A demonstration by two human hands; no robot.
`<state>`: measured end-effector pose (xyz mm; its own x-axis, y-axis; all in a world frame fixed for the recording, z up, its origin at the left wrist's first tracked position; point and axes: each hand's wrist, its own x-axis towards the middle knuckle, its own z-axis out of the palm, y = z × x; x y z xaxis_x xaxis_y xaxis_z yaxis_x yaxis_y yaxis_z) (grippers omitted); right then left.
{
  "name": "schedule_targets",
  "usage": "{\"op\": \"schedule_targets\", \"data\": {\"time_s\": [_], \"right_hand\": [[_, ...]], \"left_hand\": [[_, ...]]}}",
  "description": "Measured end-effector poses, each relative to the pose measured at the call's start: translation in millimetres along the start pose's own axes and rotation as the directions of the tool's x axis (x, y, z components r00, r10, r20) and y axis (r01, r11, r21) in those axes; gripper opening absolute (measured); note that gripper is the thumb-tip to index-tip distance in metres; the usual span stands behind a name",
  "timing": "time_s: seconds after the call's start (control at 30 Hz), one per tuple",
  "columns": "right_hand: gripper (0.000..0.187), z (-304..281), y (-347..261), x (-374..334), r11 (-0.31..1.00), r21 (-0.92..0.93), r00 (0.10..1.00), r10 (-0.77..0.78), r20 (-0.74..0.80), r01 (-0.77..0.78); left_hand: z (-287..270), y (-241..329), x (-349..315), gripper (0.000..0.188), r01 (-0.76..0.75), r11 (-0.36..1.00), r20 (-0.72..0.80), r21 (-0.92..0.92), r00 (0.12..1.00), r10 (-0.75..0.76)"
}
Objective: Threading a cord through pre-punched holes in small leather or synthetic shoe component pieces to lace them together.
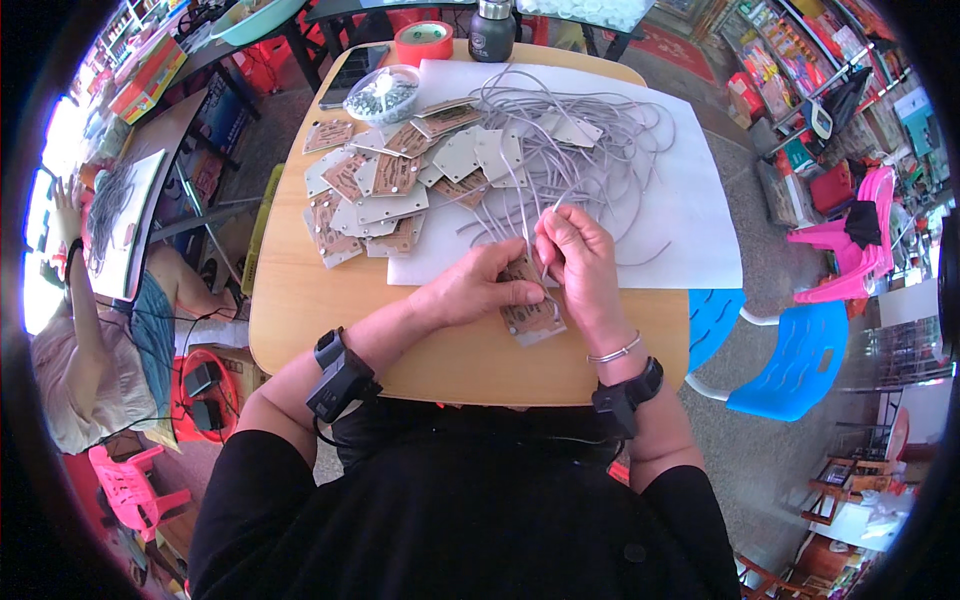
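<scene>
My left hand (478, 286) is closed on a small brown board (540, 322), its thumb lying across the top face. Printed marks and small holes show on that brown side. A thin grey cord (524, 205) runs down to the board between my hands. Fingertips of my right hand (580, 262) pinch the cord just above the board's right side. Whether the cord passes through a hole there is hidden by my fingers. Beyond my hands lies a loose pile of similar boards (375, 205), some brown side up, others pale side up. A tangle of grey cords (610, 140) spreads to its right.
White paper (700, 235) covers part of the wooden table (300, 320). Along the far edge are a tub of small metal parts (380, 100), a phone (355, 72), a red tape roll (424, 45) and a dark flask (491, 35). A blue chair (790, 365) stands right; another person sits left.
</scene>
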<state>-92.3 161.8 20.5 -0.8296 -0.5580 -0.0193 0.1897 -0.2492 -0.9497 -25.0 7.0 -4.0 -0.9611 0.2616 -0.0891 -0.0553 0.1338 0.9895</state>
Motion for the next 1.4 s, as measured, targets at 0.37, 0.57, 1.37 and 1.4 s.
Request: {"op": "schedule_targets", "data": {"time_s": [0.37,0.57,1.37,1.4], "right_hand": [[0.014,-6.8,4.0,0.5,0.788,-0.575,0.975,-0.179,0.13,0.221],[0.018,-2.0,-0.6,5.7,0.395,-0.746,0.799,-0.523,0.296,0.535],[0.012,-17.0,2.7,6.1,0.946,-0.271,0.984,-0.171,0.051,0.179],[0.012,-17.9,2.5,6.2,0.95,-0.263,0.986,-0.158,0.059,0.168]], "left_hand": [[-15.3,-2.0,5.8,0.018,-0.374,0.741,-0.437,-0.557,0.891,0.122],[-21.6,2.0,0.8,0.013,-0.315,0.884,-0.48,-0.345,0.869,0.122],[-41.7,-1.0,-5.5,0.028,-0.088,0.635,-0.043,-0.767,0.995,0.086],[-41.7,-2.4,-4.4,0.028,-0.065,0.653,-0.019,-0.755,0.997,0.077]]}}
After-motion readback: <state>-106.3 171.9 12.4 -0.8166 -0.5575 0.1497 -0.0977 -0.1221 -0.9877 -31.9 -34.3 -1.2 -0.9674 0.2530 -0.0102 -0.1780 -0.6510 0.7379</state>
